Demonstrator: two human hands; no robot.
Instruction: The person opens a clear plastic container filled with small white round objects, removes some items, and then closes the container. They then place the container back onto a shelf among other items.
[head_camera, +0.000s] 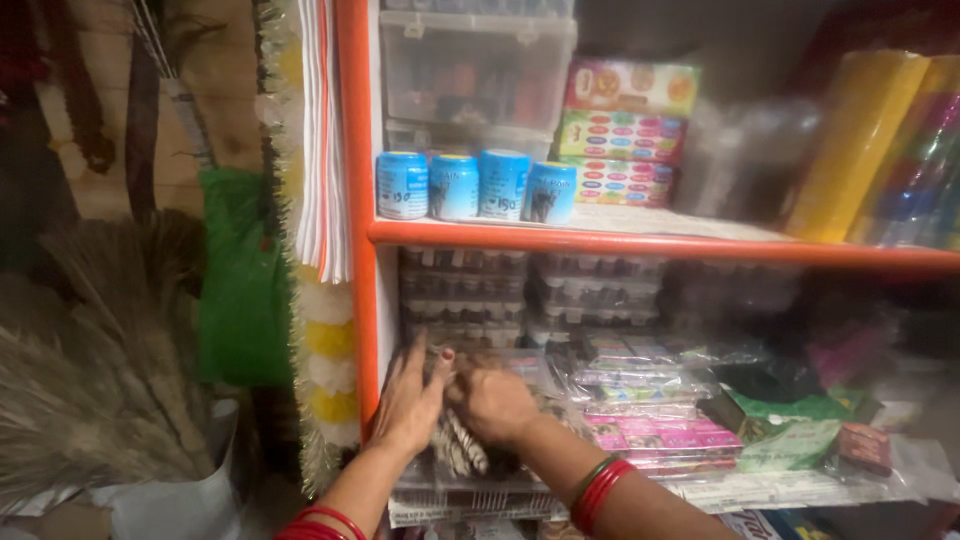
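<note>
Lying at 6 o'clock on the lower shelf (700, 492), a clear packet of striped sticks (458, 445) is pinched between both hands: left hand (408, 400) fingers curled against it, right hand (494, 402) closed over it. Flat pink packets (660, 435) lie at 3 o'clock; blue-lidded jars (478, 186) stand at 12 o'clock.

Orange-edged shop shelving (640, 243), stocked on two levels

Upper board: four blue round tins (476, 186), stacked colourful cardboard boxes (622, 132), a clear plastic lidded box (470, 70). Lower board: stacked clear plastic trays (590, 292), pink flat cellophane packets (660, 432), green paper packets (790, 440).
</note>
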